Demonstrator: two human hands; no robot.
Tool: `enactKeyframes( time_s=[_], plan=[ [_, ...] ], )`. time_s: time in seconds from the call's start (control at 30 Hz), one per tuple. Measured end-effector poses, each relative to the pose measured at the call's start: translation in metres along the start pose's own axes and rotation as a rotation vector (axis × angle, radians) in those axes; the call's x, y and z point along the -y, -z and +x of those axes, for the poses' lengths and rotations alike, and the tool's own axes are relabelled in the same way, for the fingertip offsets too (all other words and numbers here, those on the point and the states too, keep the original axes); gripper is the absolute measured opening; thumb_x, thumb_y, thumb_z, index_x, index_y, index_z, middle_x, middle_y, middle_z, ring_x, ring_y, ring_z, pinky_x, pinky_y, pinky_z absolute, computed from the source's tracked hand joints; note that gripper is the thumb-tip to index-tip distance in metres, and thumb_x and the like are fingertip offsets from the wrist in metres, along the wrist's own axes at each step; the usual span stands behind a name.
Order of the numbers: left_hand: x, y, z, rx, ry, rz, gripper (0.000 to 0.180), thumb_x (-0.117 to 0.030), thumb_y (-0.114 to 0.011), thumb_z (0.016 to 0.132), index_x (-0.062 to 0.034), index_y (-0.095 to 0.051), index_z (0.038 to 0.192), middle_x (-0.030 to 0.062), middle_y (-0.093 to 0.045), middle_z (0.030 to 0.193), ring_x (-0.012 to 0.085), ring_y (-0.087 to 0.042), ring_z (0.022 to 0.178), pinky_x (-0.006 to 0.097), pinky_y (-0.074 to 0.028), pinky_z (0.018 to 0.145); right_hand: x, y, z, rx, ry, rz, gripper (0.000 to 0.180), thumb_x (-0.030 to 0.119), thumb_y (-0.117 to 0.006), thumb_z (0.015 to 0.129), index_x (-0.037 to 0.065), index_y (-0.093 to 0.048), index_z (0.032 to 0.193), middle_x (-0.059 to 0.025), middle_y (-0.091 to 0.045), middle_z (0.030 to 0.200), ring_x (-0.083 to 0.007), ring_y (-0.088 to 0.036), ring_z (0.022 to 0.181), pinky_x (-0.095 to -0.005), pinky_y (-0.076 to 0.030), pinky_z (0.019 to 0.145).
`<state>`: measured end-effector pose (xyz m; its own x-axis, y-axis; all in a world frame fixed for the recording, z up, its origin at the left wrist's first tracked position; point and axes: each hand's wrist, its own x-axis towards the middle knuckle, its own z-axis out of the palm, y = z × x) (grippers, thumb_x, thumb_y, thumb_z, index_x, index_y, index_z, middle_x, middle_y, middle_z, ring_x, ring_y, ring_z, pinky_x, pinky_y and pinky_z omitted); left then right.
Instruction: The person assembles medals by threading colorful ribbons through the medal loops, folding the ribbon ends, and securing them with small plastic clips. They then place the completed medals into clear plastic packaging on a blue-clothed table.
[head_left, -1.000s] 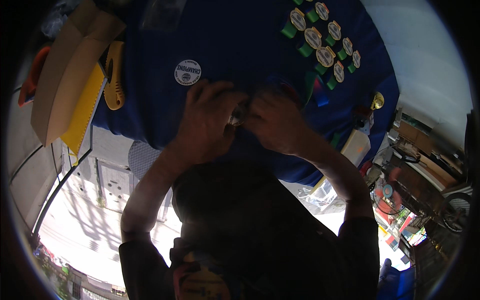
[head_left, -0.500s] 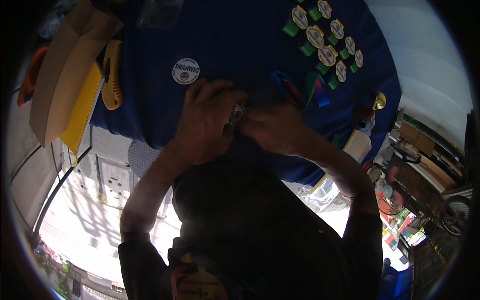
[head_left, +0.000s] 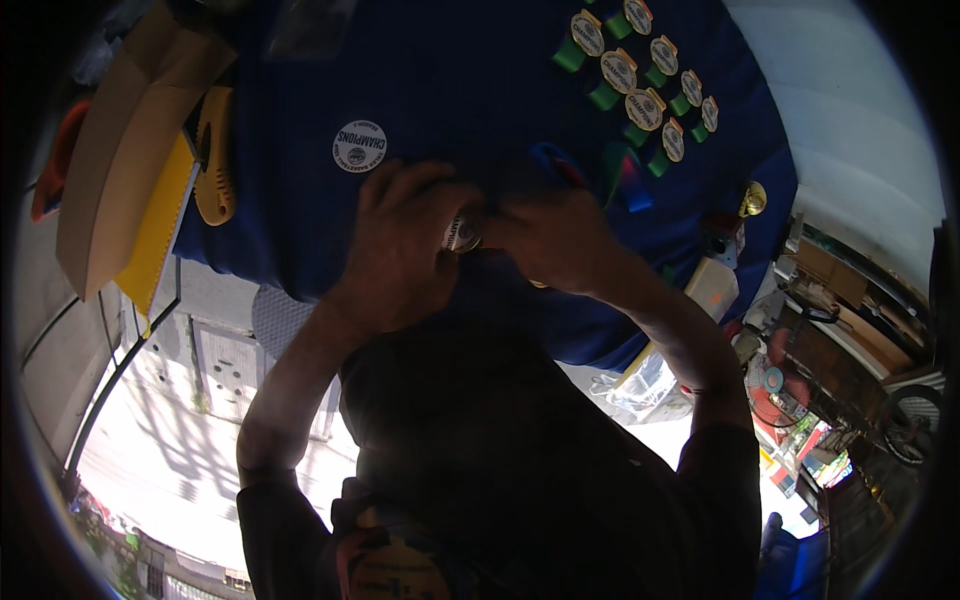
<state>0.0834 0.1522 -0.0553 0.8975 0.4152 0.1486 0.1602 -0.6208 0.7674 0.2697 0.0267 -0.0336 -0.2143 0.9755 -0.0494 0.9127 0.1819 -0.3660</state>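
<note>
Low over the blue-covered table, my left hand (head_left: 405,235) curls around a medal (head_left: 461,232) with a white printed face. My right hand (head_left: 560,243) is closed at the medal's other edge, its fingertips partly hidden. A small orange-yellow bit shows under the right hand; I cannot make out what it belongs to. Just beyond my left fingers lies a round white sticker (head_left: 359,147) with dark print. Past my right hand are a blue and red ribbon (head_left: 558,165) and a green and blue ribbon (head_left: 628,182).
Several finished-looking medals (head_left: 644,109) with green ribbons lie at the far right. A small gold trophy (head_left: 753,199) stands near the right edge. At left are a brown cardboard piece (head_left: 125,150), a yellow-handled tool (head_left: 215,160) and an orange handle (head_left: 60,160).
The medal has turned in my fingers, so more of its printed white face shows. My right hand has tilted, its wrist higher and knuckles raised. The view has shifted slightly.
</note>
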Motion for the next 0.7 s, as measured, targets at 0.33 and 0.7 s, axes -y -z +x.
enactKeyframes(
  time_s=[0.33,0.7],
  plan=[
    [0.0032,-0.0029,-0.0020,-0.048,-0.010,-0.029,0.043,-0.002,-0.073,0.072,-0.0098,-0.066,0.114,0.0071,-0.069,0.113,0.0324,-0.057,0.126,0.052,-0.033,0.113,0.0028,-0.0057,0.0019,-0.021,0.091,0.006,0.018,0.019,-0.067,0.085,0.020,-0.073,0.102,-0.0001,-0.063,0.077,-0.0191,-0.068,0.064,-0.0349,-0.055,0.054],
    [0.0023,-0.0022,-0.0019,-0.021,0.010,-0.022,0.045,-0.002,-0.072,0.072,-0.0093,-0.066,0.115,0.0077,-0.069,0.113,0.0323,-0.057,0.126,0.052,-0.033,0.113,-0.0001,-0.0073,0.0032,-0.013,0.026,0.030,0.019,0.019,-0.067,0.086,0.021,-0.072,0.105,0.0008,-0.065,0.081,-0.0177,-0.069,0.069,-0.0358,-0.055,0.055]
  ],
)
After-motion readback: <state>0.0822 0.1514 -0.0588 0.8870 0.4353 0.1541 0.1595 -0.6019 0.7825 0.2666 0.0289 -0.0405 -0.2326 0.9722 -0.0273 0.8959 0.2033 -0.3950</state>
